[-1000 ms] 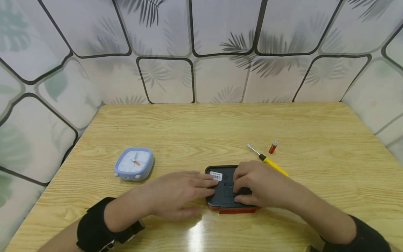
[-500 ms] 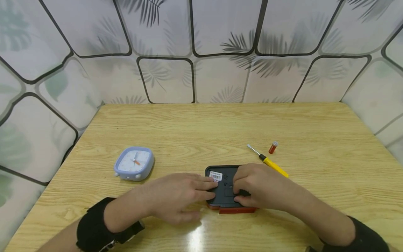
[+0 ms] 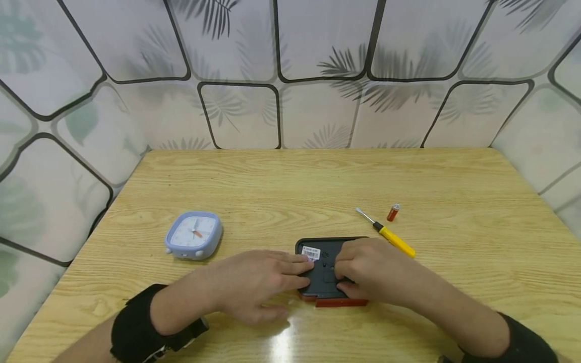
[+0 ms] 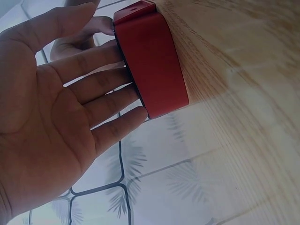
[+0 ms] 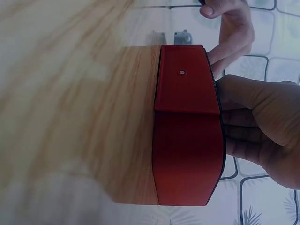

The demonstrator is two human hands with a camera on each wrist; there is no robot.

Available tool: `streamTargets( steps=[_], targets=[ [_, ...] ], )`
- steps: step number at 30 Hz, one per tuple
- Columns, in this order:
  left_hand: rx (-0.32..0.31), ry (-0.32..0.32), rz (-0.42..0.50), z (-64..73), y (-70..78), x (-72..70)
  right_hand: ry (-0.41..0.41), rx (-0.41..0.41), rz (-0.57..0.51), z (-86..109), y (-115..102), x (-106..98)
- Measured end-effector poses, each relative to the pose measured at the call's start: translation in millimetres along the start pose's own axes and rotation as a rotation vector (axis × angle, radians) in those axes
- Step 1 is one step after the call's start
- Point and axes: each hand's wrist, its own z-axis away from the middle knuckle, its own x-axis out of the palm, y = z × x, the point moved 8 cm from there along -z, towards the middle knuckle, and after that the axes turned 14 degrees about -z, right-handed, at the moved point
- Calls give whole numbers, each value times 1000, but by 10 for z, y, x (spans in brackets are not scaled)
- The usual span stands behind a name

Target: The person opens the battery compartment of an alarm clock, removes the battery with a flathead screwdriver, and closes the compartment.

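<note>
A red device with a black back (image 3: pixel 320 290) lies on the table with its back up, a white barcode label (image 3: pixel 311 253) at its upper left. My left hand (image 3: pixel 258 285) rests its straight fingertips on the left part of that back; the left wrist view shows the palm facing the red side (image 4: pixel 152 65). On the right part, my right hand (image 3: pixel 374 269) has bent fingers and thumb touching the back. Whatever lies under those fingertips is hidden. In the right wrist view, the red casing (image 5: pixel 187 154) stands between the table and my fingers.
A yellow-handled screwdriver (image 3: pixel 394 240) lies behind my right hand, with a red battery (image 3: pixel 393 213) just beyond it. A light-blue alarm clock (image 3: pixel 193 235) sits at the left. Patterned panels (image 3: pixel 317 111) rise behind the wooden table (image 3: pixel 272 186).
My right hand has shifted slightly toward the near left on the black back, uncovering more of its far edge. My left hand and the device stay nearly still.
</note>
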Motion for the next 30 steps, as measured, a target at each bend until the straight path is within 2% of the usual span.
streamTargets(
  steps=[15, 25, 30],
  targets=[
    [5, -11, -7, -9, 0, 16, -10, 9, -2, -6, 14, 18],
    [8, -7, -14, -9, 2, 15, -9, -12, 17, -6, -3, -2],
    [3, -22, -5, -7, 2, 19, 22, -43, 56, -1, -29, 6]
  ],
)
